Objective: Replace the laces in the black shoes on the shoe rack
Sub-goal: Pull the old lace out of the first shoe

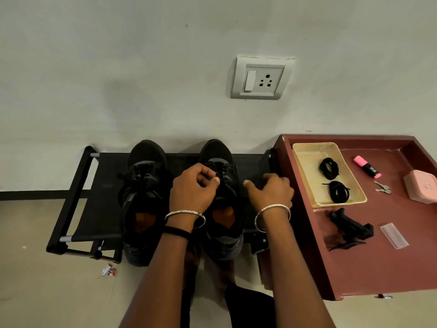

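Rack (78,197): black, fabric shelf, against the wall. Shoes, black, one pair, on the rack, toes to the wall, heels hanging over the front edge: left shoe (144,185), laced, untouched; right shoe (220,155), laced, orange insole showing. Left hand (191,188): over the right shoe's tongue, thumb and forefinger pinching its lace (218,171); silver bangle and black band on the wrist. Right hand (269,192): just right of the right shoe, over the rack's end, fingers loosely curled, thumb spread, nothing seen in it; silver bangle on the wrist. Table (378,268): maroon, raised rim, just beside the rack's right end. On it: tray (307,157), pale yellow, holding two coiled black laces, far coil (329,168) and near coil (340,191), apart from each other; highlighter (367,166), pink with a black band, right of the tray; keys (383,188), near the highlighter; box (421,189), pink, at the right edge; black clamp-like item (350,227), in front of the tray, kind unclear; clear sachet (393,235), to its right. Socket (261,78): grey, with switch, on the wall above. Wrapper (107,272): crumpled, on the floor by the rack's front left leg.
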